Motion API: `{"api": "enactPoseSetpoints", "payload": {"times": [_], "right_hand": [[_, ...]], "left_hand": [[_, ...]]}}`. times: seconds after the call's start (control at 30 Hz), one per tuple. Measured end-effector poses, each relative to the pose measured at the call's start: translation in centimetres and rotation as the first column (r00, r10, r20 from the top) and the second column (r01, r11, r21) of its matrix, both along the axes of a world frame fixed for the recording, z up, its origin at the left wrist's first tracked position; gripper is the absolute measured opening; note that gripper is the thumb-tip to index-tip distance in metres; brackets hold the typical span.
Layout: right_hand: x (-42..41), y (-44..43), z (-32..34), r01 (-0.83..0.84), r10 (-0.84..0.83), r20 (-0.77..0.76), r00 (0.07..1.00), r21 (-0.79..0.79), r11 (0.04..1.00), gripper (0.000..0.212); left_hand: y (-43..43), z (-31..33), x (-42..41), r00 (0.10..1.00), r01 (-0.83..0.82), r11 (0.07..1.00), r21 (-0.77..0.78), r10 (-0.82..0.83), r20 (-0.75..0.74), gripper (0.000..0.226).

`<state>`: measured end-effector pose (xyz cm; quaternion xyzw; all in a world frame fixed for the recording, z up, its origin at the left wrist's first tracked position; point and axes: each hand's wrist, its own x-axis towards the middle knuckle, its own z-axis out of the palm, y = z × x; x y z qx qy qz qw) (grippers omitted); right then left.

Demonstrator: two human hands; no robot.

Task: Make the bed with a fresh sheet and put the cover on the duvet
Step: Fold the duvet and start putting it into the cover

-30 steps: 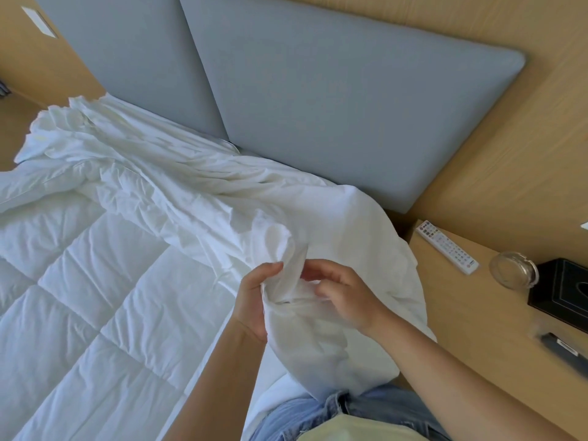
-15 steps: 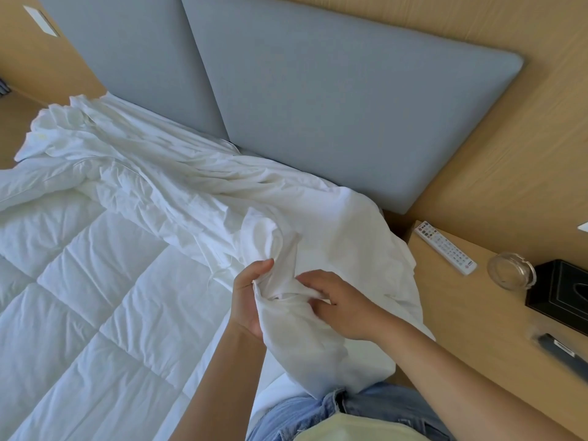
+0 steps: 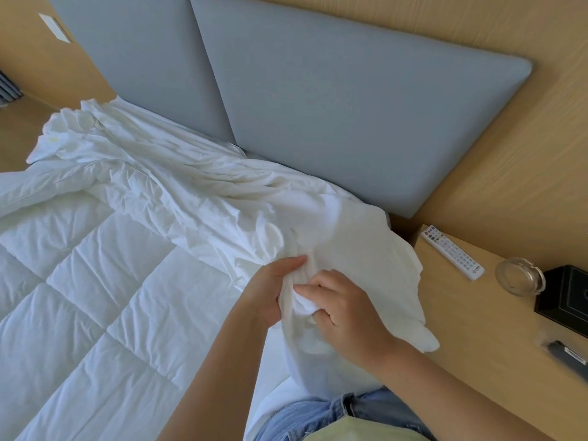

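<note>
A white quilted duvet [image 3: 79, 300] lies spread over the bed at the left. The white duvet cover [image 3: 197, 198] is bunched in long folds along the head of the bed, its near end draped over the bed's right edge. My left hand [image 3: 265, 289] grips a bunched fold of that near end, thumb on top. My right hand [image 3: 342, 308] pinches the same wad of cover right beside it, fingers curled into the cloth. The cover's corner hangs down below both hands.
Two grey padded headboard panels [image 3: 334, 122] stand behind the bed. A wooden bedside shelf [image 3: 477, 329] at the right carries a white remote [image 3: 451, 251], a glass ashtray [image 3: 520, 276], a black box [image 3: 569, 296] and a dark flat item [image 3: 569, 356].
Both hands have moved down and closer together, bunching the raised fold of cover into a tight wad. My right hand's fingers now curl deeper into the cloth.
</note>
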<state>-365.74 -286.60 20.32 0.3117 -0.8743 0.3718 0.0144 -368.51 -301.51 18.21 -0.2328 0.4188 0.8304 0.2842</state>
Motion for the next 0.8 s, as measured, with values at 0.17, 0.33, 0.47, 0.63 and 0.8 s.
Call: {"api": "enactPoseSetpoints", "payload": {"times": [0.17, 0.33, 0.47, 0.63, 0.8], "right_hand": [[-1.7, 2.0, -0.7, 0.091, -0.048, 0.236, 0.971, -0.175, 0.980, 0.031], [-4.0, 3.7, -3.4, 0.120, -0.169, 0.454, 0.875, 0.136, 0.983, 0.044], [-3.9, 2.8, -4.1, 0.203, -0.208, 0.395, 0.895, 0.054, 0.978, 0.017], [-5.0, 1.9, -2.7, 0.112, -0.140, 0.346, 0.928, 0.102, 0.989, 0.025], [-5.2, 2.0, -2.5, 0.115, -0.150, 0.360, 0.921, 0.119, 0.986, 0.022]], "left_hand": [[1.2, -0.8, 0.5, 0.997, -0.053, 0.997, 0.052, 0.050, 0.061, 0.034], [0.9, -1.0, 1.6, 0.994, 0.024, 0.985, 0.173, -0.041, 0.097, 0.070], [-0.3, -0.6, 1.6, 0.989, 0.110, 0.994, 0.016, -0.111, 0.094, 0.028], [-0.2, -1.3, 1.0, 0.975, -0.221, 0.975, 0.000, 0.221, -0.016, 0.024], [0.6, -1.1, 0.1, 0.983, -0.182, 0.983, 0.000, 0.182, -0.035, 0.040]]}}
